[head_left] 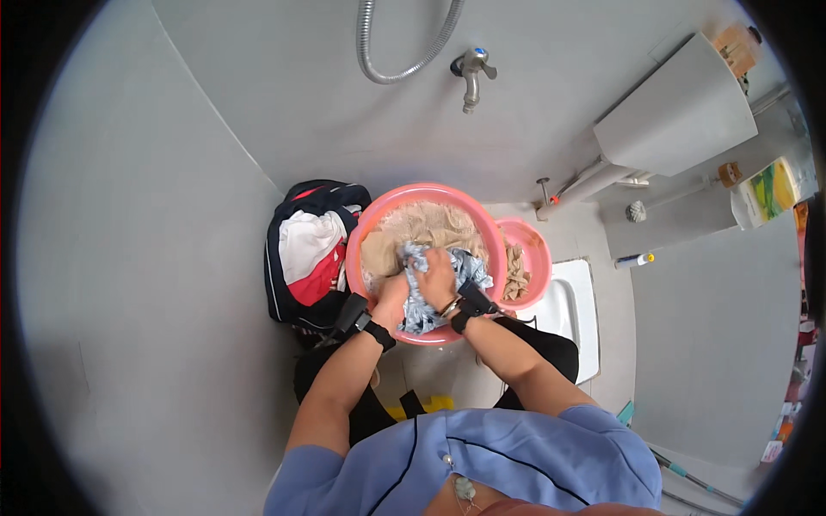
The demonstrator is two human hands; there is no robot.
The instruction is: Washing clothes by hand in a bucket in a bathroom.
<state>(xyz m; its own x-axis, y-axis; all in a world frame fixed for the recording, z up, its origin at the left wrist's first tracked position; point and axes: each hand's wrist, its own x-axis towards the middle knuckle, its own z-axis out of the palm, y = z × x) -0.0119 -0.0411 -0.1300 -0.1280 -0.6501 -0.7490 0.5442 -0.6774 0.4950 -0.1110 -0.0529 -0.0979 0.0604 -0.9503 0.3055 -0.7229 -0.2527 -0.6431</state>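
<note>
A large pink basin (492, 225) stands in front of me, holding a soaked beige cloth (439, 225) and some suds. Over its near side lies a crumpled light-blue patterned garment (420, 318). My right hand (439, 277) is closed on a bunched part of that garment near the basin's middle. Close beside it on the left, my left hand (393, 294) is curled against the same fabric and grips its edge; its fingertips are partly hidden. Both wrists carry black straps with small devices.
Left of the basin sits a dark bag (280, 279) of white and red clothes. On the right are a smaller pink basin (544, 258) with beige cloth and a white squat toilet (588, 322). A tap (471, 82) and shower hose (368, 60) are on the far wall.
</note>
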